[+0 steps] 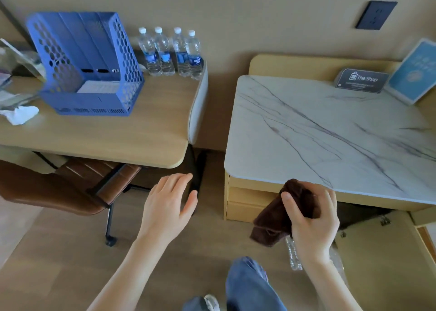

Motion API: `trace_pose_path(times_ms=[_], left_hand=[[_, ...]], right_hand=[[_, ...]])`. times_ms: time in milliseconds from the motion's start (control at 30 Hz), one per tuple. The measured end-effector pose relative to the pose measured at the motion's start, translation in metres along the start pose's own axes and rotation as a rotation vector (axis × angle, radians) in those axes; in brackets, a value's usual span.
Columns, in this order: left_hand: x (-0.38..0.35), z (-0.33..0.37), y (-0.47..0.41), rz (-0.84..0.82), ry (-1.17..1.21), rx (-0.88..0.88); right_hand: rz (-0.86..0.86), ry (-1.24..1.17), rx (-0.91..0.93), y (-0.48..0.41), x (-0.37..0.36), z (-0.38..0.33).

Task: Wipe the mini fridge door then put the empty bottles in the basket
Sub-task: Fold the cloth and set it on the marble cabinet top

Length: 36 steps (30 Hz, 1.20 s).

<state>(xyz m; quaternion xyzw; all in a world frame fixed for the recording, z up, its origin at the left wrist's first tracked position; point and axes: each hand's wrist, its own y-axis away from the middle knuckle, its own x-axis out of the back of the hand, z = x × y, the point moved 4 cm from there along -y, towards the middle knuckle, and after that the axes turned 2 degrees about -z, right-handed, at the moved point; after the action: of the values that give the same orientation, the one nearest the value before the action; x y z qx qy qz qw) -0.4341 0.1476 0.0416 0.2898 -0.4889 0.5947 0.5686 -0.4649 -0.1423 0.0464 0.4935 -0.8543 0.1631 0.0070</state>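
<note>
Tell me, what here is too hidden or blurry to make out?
- Mini fridge: only a dark gap under the marble counter; the counter edge hides it.
- Plastic bottle on the floor: mostly behind the right hand and brown cloth.
- Clutter at the left edge: blurred.

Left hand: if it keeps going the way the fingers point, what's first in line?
Probably the black desk leg just beyond the left hand; its fingertips nearly overlap it in the picture, though depth is unclear.

I see a dark brown cloth (278, 214) at five o'clock, below a white marble-patterned cabinet top (330, 134) with grey veins. At eleven o'clock, a blue file basket (89, 63) with honeycomb perforations sits on the light wood-grain desk (106, 134). The clear water bottles (171, 51) have white caps and blue labels.
</note>
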Motion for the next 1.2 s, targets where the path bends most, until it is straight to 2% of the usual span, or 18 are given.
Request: trace_pose_path(times_ms=[267,433,667,933,1067,1200], left_hand=[[-0.05,-0.01,-0.066,-0.07,0.035,-0.021],[-0.064,-0.008,-0.154,-0.107,0.005,-0.066],[-0.07,0.012,-0.283,-0.073,0.007,-0.135],[-0.098,0.026,-0.386,-0.074,0.054,-0.245],[-0.131,0.014,-0.42,-0.136,0.09,-0.259],[-0.156,-0.001,-0.444,-0.217,0.133,-0.294]], right_hand=[[-0.058,0.058,-0.013,-0.054,-0.047,0.031],[-0.054,0.06,0.022,-0.132,-0.077,0.048],[-0.009,0.008,0.08,-0.245,-0.102,0.042],[0.014,0.004,0.067,-0.325,-0.139,0.049],[0.033,0.032,0.018,-0.349,-0.167,0.072],[-0.036,0.065,-0.158,-0.367,-0.203,0.1]])
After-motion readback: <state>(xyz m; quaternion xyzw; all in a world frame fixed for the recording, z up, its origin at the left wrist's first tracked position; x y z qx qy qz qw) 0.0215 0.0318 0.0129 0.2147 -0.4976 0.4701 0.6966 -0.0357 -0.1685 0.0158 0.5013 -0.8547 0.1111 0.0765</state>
